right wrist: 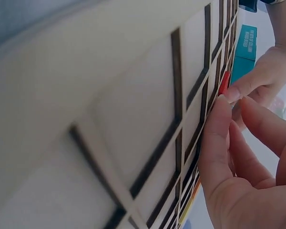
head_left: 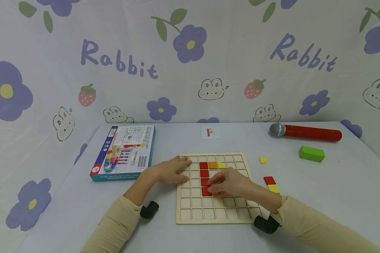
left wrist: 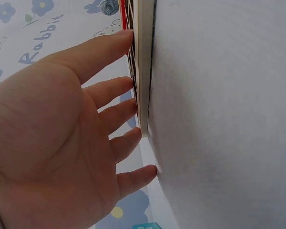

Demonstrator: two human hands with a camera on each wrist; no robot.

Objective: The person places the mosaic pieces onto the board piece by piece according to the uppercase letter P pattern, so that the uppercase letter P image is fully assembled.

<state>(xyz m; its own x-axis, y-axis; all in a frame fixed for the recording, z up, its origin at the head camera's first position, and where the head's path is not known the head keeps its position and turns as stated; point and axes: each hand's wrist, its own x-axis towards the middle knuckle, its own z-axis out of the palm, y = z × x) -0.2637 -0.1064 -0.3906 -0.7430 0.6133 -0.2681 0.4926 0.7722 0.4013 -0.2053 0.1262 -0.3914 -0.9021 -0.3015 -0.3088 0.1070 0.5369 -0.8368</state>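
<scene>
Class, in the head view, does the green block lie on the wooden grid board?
No, the green block lies apart from the wooden grid board, off to its right.

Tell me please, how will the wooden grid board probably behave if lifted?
The wooden grid board looks stiff, given its straight edges. Being thin, it is probably light. Tilting might spill the coloured tiles from its shallow cells.

We see a matt wooden board (head_left: 194, 202). We find smooth card on the box (head_left: 131, 154) and rough, metallic-looking mesh (head_left: 275, 129) on the microphone (head_left: 310, 133).
</scene>
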